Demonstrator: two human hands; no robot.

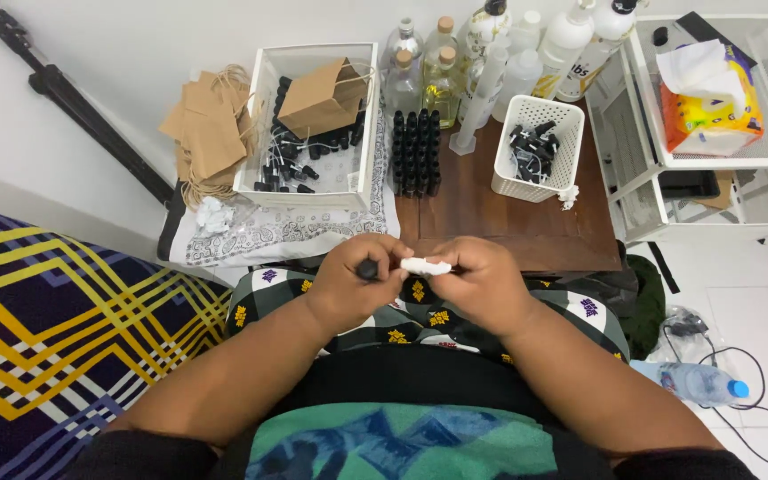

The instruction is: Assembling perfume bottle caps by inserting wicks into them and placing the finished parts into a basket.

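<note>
my left hand (348, 283) pinching small black bottle (368, 268) | my right hand (482, 283) closed on white tube (425, 266), 3 o'clock of bottle | keep tip square to bottle mouth

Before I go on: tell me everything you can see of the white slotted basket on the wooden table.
The white slotted basket looks like plastic, roughly square, with vertical slots in its walls and tapering toward the base. It stands upright on the right half of the dark wooden table, in front of the tall bottles. Inside lies a loose heap of small black parts. A scrap of white tissue lies at its front corner. Neither hand touches it.
</note>
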